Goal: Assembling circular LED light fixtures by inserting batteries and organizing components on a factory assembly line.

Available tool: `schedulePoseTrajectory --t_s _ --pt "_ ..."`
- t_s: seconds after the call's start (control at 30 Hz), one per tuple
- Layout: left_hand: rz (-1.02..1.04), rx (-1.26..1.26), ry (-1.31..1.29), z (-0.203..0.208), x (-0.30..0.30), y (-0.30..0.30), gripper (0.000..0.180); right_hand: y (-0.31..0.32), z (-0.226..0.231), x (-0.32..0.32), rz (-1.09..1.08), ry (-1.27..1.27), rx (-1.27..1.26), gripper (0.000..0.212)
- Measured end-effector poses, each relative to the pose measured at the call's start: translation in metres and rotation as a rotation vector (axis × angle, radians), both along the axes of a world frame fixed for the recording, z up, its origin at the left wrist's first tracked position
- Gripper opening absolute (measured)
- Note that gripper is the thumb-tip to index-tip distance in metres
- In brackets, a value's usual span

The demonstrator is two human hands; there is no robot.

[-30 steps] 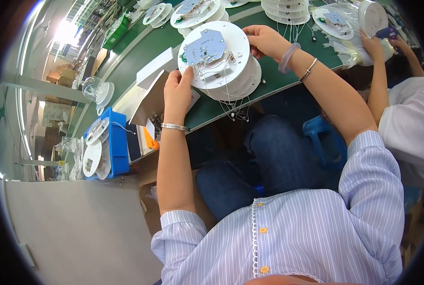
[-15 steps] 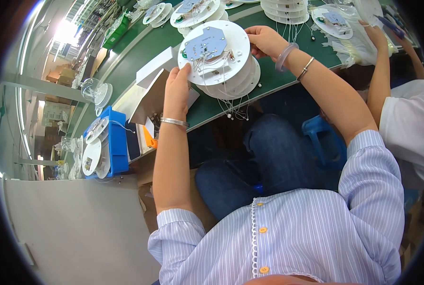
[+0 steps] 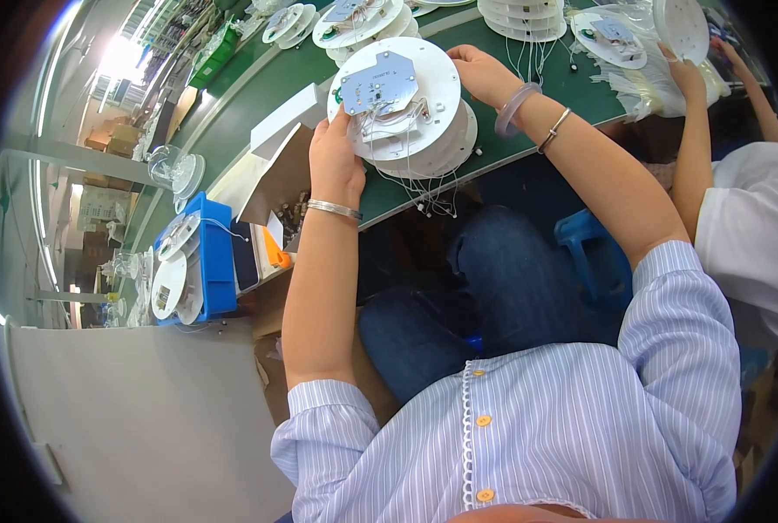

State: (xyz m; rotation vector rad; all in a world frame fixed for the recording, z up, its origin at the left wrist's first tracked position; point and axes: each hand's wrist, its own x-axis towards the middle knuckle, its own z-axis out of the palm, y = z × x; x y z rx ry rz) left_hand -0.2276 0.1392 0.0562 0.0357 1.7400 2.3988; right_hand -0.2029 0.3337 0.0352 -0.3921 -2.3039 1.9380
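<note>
A round white plate with a grey-blue circuit board and thin wires on its face tops a stack of similar white discs. My left hand is closed at the plate's near left rim, a finger or thumb reaching up toward the circuit board. At the right rim, the fingers of my right hand are closed on the edge, their tips partly hidden. White wires with small connectors dangle from the stack over the table's front edge.
More disc stacks stand on the green table. An open cardboard box and a blue bin of discs sit left. To the right, a co-worker's hand is beside a white disc, over clear plastic bags.
The circuit board has turned slightly with the plate. My left hand has shifted a little right along the rim, and my right hand slightly left. The co-worker's disc is raised and tilted.
</note>
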Motion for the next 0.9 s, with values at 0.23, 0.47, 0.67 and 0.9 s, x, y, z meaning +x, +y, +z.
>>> schedulePoseTrajectory --t_s 0.23,0.47,0.67,0.9 --pt "0.035 0.177 -0.067 -0.006 -0.010 -0.001 0.028 -0.021 0.003 -0.002 0.017 0.518 0.121 0.037" --pt "0.258 0.099 -0.169 -0.016 0.040 -0.021 0.039 -0.023 -0.009 -0.028 0.005 0.435 -0.049 0.037" --pt "-0.073 0.186 -0.307 -0.035 0.044 -0.014 0.059 -0.031 0.001 -0.022 -0.015 0.395 -0.134 0.037" --pt "-0.240 0.115 -0.309 -0.028 0.036 0.012 0.052 -0.010 -0.007 -0.019 -0.065 0.378 -0.232 0.037"
